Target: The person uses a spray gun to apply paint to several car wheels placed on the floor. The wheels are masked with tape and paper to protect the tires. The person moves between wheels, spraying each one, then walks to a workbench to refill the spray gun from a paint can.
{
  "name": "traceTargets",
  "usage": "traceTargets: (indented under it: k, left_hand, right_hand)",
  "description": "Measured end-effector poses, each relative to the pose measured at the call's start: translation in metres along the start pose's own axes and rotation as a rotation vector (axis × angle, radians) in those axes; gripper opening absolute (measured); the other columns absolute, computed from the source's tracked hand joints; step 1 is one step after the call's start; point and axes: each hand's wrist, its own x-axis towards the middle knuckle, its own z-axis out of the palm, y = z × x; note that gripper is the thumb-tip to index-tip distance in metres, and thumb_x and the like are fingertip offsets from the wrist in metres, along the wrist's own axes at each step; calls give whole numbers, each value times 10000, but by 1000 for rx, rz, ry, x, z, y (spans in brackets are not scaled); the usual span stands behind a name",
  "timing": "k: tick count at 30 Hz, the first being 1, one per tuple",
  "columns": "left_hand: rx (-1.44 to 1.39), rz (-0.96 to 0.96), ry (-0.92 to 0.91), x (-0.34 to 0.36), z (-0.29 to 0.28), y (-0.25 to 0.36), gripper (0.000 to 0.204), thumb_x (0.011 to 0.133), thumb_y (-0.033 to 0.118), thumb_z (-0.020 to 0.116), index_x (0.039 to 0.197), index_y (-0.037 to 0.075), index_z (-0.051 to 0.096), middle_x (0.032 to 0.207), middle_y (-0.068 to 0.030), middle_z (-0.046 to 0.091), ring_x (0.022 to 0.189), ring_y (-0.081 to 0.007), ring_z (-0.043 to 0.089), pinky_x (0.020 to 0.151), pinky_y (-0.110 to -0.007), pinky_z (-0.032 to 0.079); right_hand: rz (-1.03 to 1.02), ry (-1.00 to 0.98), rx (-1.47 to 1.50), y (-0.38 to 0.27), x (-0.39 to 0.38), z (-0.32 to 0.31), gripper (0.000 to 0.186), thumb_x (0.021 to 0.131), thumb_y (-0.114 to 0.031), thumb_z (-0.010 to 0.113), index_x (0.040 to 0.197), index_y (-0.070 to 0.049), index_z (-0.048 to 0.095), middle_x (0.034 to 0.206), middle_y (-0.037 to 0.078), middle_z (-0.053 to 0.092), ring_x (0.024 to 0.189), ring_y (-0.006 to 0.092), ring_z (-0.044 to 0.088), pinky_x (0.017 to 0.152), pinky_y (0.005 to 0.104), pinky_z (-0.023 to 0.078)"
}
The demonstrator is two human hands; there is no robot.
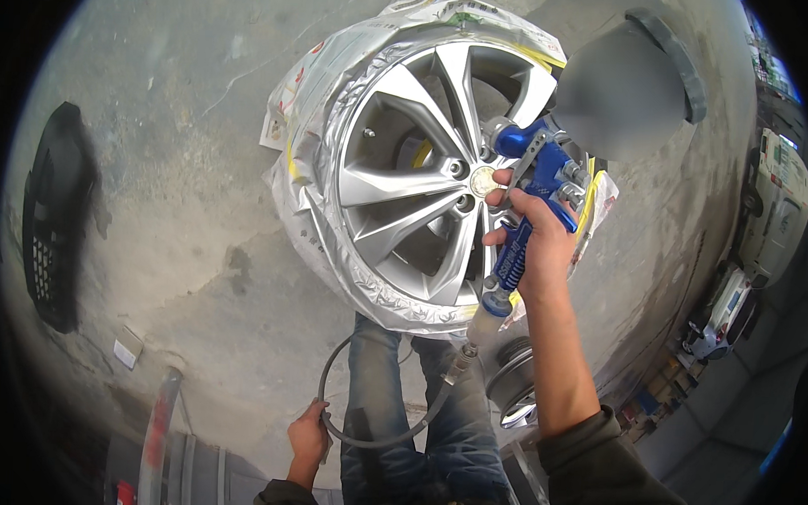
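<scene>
My right hand (pixel 547 244) is wrapped round the handle of a blue spray gun (pixel 536 164), with fingers at its trigger. A large grey rounded cup (pixel 619 95), blurred, rises beside the gun's head. The gun is over a silver alloy wheel (pixel 397 185), whose spokes and rim face up. Masking plastic and paper (pixel 321 218) wrap the tyre round the rim. From the fitting below the handle, a grey air hose (pixel 371 443) loops down and across to my left hand (pixel 309 436), which is closed on it near my left leg.
On the concrete floor at left lies a black car part (pixel 54 214) with a mesh section. Another wheel rim (pixel 513 385) sits by my right leg. A red-stained post (pixel 159 431) stands at lower left. Parked vehicles (pixel 775 208) are along the far right.
</scene>
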Motion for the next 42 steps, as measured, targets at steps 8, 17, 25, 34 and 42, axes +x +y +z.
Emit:
traceTargets:
  k: [8,17,25,34,42]
  left_hand:
    - [9,68,-44,7,-9,19,231,859,131,688,1087,162,685,1164,-166,701,915,-354,709,743,-430,565]
    - [10,84,-135,12,-13,36,302,831,128,685,1131,154,664,1224,-162,677,929,-357,696,756,-442,553]
    - [-47,222,-22,3,-1,50,299,817,161,725,1113,171,678,1107,-115,712,837,-356,693,716,-439,546]
    - [154,113,-100,-36,31,6,295,824,169,706,1119,173,697,1238,-114,685,913,-342,704,742,-443,562]
    - [93,187,53,-111,65,-12,338,814,134,713,1139,221,687,1288,-97,664,934,-328,704,742,-437,563]
  right_hand:
    - [61,-42,4,-16,25,8,250,886,-51,577,1106,55,630,1007,128,707,800,164,664,459,264,547]
    - [-145,31,-108,-52,59,6,243,892,-55,560,1085,77,628,989,134,702,781,175,676,504,270,587]
    - [-108,-132,-67,-49,48,-11,252,871,-45,566,1084,67,640,1030,131,701,833,166,672,487,272,574]
    - [-147,71,-68,-8,-30,-50,308,844,-55,583,1118,73,639,1046,114,685,842,178,670,506,303,580]
    - [99,-109,85,64,-205,-176,312,830,-53,601,1113,72,644,977,156,692,832,217,690,477,316,583]
